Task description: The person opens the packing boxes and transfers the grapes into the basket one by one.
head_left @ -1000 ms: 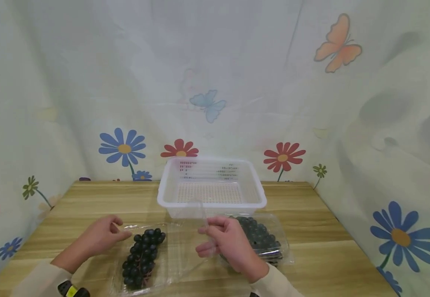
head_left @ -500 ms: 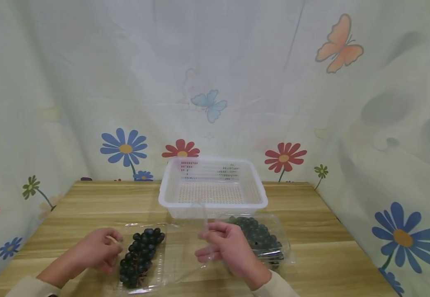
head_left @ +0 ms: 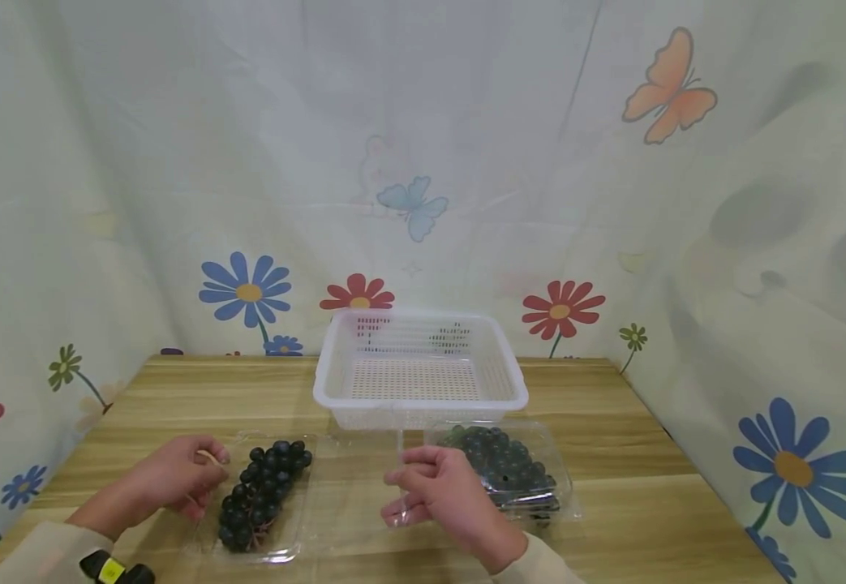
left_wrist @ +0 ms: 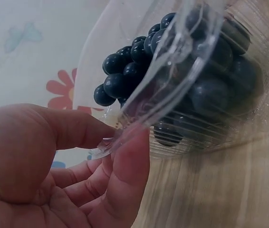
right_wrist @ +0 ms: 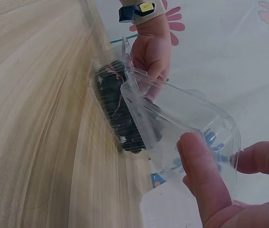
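Note:
A clear plastic clamshell box (head_left: 280,557) lies unfolded on the table at front left. Its base holds a bunch of dark grapes (head_left: 265,491). With thumb and fingers, my left hand (head_left: 182,474) pinches the rim on the base's left side; the left wrist view shows the pinched plastic edge (left_wrist: 106,146) closely. The transparent lid (right_wrist: 191,107) stands raised on the base's right side. My right hand (head_left: 440,491) holds the lid's outer edge, thumb on one face and fingers on the other.
A second clear clamshell box (head_left: 564,487), closed over dark grapes, sits just right of my right hand. Behind both boxes stands a white perforated plastic basket (head_left: 423,403). The wooden table (head_left: 634,487) meets a flower-print curtain (head_left: 423,122) at the back and sides.
The open clamshell and its grapes have shifted a little left. My left hand has moved left and slightly toward me, and now pinches the rim. The right hand stays at the lid.

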Demonstrator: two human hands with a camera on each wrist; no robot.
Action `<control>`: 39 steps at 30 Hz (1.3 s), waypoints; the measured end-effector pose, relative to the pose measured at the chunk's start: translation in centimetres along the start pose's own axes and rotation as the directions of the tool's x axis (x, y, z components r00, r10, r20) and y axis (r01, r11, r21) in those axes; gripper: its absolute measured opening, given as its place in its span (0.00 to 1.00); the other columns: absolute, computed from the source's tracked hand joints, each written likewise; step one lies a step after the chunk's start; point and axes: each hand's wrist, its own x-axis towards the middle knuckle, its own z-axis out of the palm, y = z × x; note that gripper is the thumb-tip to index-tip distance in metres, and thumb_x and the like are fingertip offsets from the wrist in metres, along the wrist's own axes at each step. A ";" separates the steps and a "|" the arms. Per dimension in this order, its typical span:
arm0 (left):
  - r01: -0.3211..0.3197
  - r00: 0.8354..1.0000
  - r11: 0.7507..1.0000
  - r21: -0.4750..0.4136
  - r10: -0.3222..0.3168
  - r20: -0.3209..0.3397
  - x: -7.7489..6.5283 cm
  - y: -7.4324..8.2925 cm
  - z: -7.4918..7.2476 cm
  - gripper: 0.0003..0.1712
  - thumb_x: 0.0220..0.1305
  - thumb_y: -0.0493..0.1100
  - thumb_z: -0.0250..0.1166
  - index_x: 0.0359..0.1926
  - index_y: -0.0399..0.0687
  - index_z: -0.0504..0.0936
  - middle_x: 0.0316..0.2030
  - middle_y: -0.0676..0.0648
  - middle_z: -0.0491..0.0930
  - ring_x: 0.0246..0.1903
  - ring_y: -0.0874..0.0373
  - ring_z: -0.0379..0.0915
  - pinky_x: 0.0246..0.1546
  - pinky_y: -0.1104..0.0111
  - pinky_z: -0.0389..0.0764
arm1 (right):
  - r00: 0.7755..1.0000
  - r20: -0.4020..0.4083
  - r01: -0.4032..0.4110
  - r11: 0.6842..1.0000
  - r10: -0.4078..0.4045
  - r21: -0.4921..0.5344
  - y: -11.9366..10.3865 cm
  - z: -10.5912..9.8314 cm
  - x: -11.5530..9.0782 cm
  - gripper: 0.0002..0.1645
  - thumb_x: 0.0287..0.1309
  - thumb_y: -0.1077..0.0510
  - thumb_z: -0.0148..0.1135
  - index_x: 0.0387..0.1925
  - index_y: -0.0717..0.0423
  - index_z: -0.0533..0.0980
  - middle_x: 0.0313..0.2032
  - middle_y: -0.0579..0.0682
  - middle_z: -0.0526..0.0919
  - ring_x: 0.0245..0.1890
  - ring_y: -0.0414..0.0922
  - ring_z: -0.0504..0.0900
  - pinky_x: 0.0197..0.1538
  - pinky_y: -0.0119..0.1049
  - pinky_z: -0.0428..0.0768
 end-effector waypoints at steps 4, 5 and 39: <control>0.001 1.000 1.000 -0.004 -0.001 0.013 0.2 -0.3 -0.2 0.17 0.70 0.38 0.61 0.54 0.34 0.69 0.26 0.45 0.77 0.21 0.55 0.76 0.24 0.62 0.86 | 1.000 0.006 0.010 1.000 -0.010 -0.011 0.2 0.0 0.0 0.34 0.69 0.63 0.59 0.67 0.80 0.61 0.52 0.69 0.85 0.32 0.52 0.91 0.35 0.39 0.90; -0.002 1.000 1.000 -0.002 0.002 0.020 0.2 -0.3 -0.3 0.17 0.71 0.38 0.60 0.55 0.34 0.69 0.26 0.45 0.76 0.21 0.55 0.76 0.24 0.62 0.86 | 1.000 0.006 0.008 1.000 -0.008 -0.015 0.2 0.0 0.0 0.34 0.69 0.63 0.59 0.67 0.80 0.61 0.52 0.69 0.85 0.32 0.52 0.91 0.35 0.39 0.90; 0.017 1.000 1.000 0.014 -0.017 0.002 0.6 0.2 -0.5 0.15 0.70 0.38 0.61 0.54 0.37 0.72 0.27 0.45 0.75 0.23 0.54 0.76 0.24 0.62 0.86 | 0.939 -0.025 0.186 0.569 -0.343 -0.801 -2.2 -0.9 1.6 0.11 0.61 0.59 0.68 0.43 0.62 0.84 0.38 0.53 0.90 0.37 0.43 0.90 0.39 0.29 0.86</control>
